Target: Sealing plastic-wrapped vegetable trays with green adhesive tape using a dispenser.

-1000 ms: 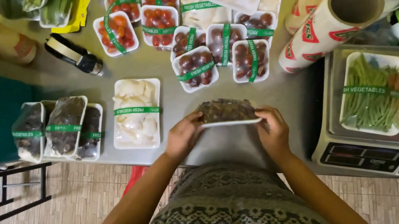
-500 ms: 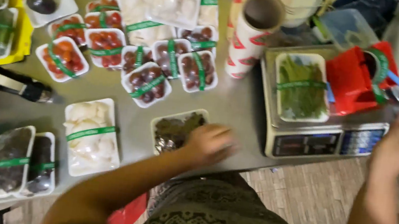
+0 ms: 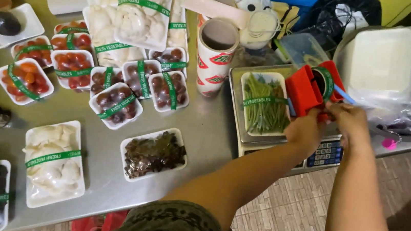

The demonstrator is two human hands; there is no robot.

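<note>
Both hands (image 3: 329, 125) moved onto the red tape dispenser (image 3: 312, 89).

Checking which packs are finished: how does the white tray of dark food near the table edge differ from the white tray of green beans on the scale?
The white tray of dark food has no green band; the white tray of green beans carries one. The first lies on the steel table, the second on the weighing scale, beside both hands at the red tape dispenser. Both are shallow white trays.

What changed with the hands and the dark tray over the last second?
Both hands let go of the white tray of dark food, which now lies on the steel table. The left hand and right hand moved right to the red tape dispenser. The other trays stayed put.
</note>
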